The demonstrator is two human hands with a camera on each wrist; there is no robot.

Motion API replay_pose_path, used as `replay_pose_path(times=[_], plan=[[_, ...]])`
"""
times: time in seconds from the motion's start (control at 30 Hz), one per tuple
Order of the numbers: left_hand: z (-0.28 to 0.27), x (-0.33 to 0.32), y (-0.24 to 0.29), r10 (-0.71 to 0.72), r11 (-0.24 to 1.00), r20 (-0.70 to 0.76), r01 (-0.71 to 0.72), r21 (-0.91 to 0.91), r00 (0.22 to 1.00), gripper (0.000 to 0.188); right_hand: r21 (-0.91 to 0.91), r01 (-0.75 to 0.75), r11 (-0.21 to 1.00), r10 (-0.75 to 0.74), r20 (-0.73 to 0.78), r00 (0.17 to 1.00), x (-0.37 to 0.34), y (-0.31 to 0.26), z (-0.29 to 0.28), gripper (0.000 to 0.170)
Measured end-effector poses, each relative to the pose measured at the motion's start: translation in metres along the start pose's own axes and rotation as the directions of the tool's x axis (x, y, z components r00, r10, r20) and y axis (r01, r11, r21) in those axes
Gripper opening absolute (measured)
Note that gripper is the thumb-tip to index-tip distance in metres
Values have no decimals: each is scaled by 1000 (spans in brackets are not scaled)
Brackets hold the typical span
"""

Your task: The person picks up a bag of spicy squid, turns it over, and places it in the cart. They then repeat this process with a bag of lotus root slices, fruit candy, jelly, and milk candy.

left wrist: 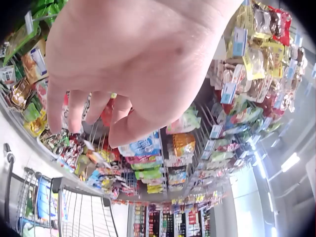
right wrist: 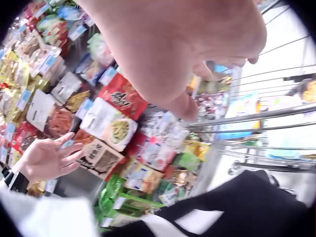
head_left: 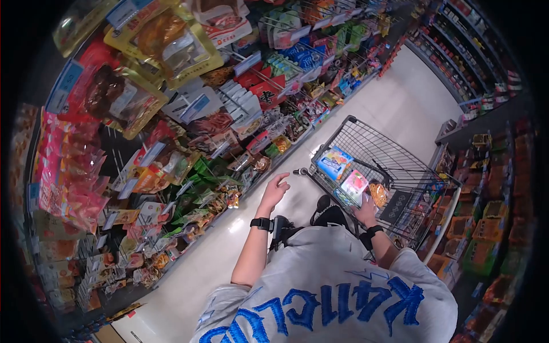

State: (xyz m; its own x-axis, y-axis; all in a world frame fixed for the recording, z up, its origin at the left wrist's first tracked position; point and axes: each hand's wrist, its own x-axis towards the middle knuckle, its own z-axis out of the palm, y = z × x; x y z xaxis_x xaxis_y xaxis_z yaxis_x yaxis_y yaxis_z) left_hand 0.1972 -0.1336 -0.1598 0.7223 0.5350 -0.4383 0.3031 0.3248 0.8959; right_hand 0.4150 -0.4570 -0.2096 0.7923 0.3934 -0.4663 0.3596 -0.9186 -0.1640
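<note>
My left hand (head_left: 275, 191) hangs in the aisle between the hanging snacks and the shopping cart (head_left: 366, 128), fingers loosely bent and holding nothing. In the left wrist view, the left hand (left wrist: 123, 64) overlaps the snack racks behind it. My right hand (head_left: 366, 212) is at the near side of the cart, fingers reaching over the wire edge. Beside its fingertips lies a pink and white package (head_left: 355, 184). A blue package (head_left: 333, 163) and an orange-brown snack pack (head_left: 378, 195) are also in the cart. In the right wrist view, the right hand (right wrist: 197, 44) shows loosely bent fingers with nothing visible between them.
A long rack of hanging snack packs (head_left: 171, 43) with blue price tags runs along the left. Pale floor (head_left: 420, 77) stretches ahead towards dark shelves (head_left: 474, 48). More packed shelves (head_left: 483, 228) stand on the right, close to the cart.
</note>
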Motion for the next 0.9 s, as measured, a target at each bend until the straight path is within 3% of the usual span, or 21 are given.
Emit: replay_pose_path(times=[0.1,0.13,0.2,0.23,0.33,0.37,0.47,0.53,0.6,0.7,0.73,0.8,0.83,0.9], plan=[[39,11,5,-21,996,115,11,86,993,45,8,-270,963,267,135,954,-18,64,16,82],[52,15,5,-42,994,149,25,110,988,45,85,-307,948,295,137,946,-26,81,22,66],[78,24,8,-82,983,213,44,179,974,45,80,-65,995,63,29,998,-35,119,43,47],[91,28,9,-113,978,238,67,196,965,46,90,34,995,-18,-169,986,-36,126,55,34],[130,37,8,-155,958,267,78,277,951,46,169,45,985,-30,-91,995,-29,141,61,33],[142,37,6,-168,949,274,80,304,947,46,176,45,983,-13,-182,983,-31,140,68,33],[184,47,8,-235,911,328,90,403,915,47,262,44,964,-2,-161,987,-27,144,66,34],[213,52,4,-355,871,406,141,470,842,48,348,-58,936,29,90,996,-20,145,46,37],[244,59,-4,-413,829,446,124,545,794,51,414,-103,904,27,184,982,-15,149,34,39],[283,72,-28,-412,660,551,-179,730,726,65,479,-96,872,-25,240,970,-4,160,32,43],[293,78,-39,-421,655,559,-187,732,714,65,500,-103,860,-39,264,964,-1,163,29,46],[309,86,-59,-471,464,561,-349,814,681,73,586,-109,803,-94,305,948,8,169,24,48],[319,90,-59,-560,416,543,-355,837,626,81,598,-139,790,-89,336,938,8,169,17,48],[335,92,-60,-617,368,516,-361,857,595,83,563,-110,819,-86,311,947,11,167,14,48]])
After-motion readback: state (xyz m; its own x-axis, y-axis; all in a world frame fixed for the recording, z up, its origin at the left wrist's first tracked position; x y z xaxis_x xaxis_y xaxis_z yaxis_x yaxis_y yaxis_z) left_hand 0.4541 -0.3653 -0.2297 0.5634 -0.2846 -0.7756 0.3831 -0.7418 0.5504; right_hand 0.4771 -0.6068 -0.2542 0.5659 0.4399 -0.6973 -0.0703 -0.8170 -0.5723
